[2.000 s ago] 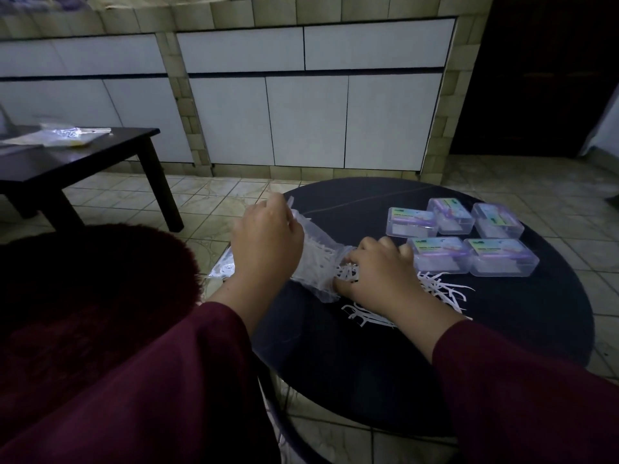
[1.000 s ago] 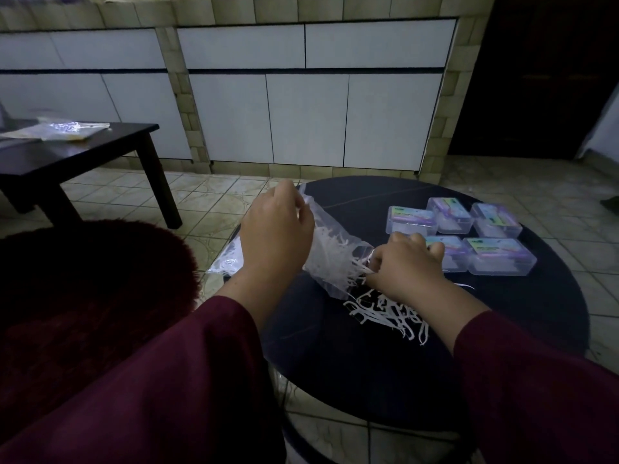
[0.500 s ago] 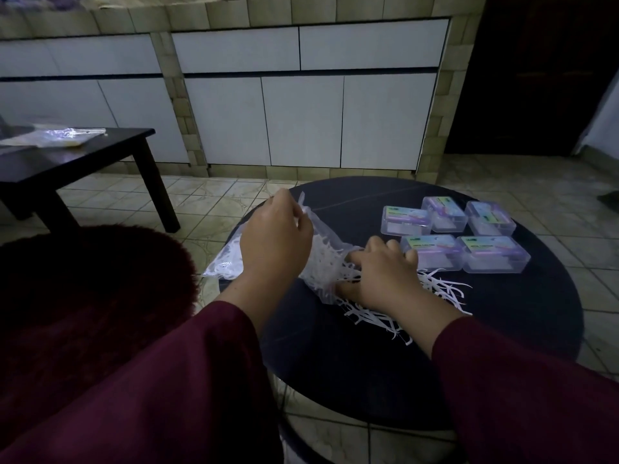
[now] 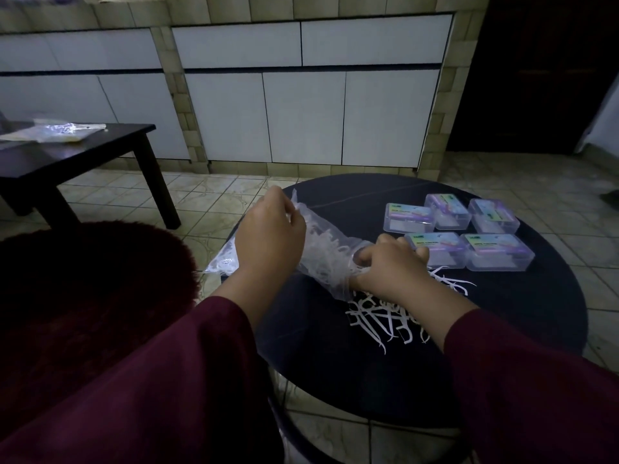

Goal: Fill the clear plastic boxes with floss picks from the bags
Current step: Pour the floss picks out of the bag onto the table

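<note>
The left hand point(image 4: 268, 239) has its fingers curled tight around the upper edge of the clear bag point(image 4: 321, 259), lifting it off the round dark table point(image 4: 502, 313). The right hand point(image 4: 392, 266) reaches into the bag's mouth, fingers bent; whether they hold picks is hidden. Loose floss picks point(image 4: 385, 319) lie beneath its wrist. Five lidded plastic boxes point(image 4: 495, 252) stand just beyond, contents unclear. Another bag point(image 4: 50, 132) rests on a side table point(image 4: 83, 152).

Bag point(image 4: 330, 259) thin clear plastic (crinkled); boxes point(image 4: 495, 252) clear glossy plastic; round table point(image 4: 522, 316) dark, smooth.
</note>
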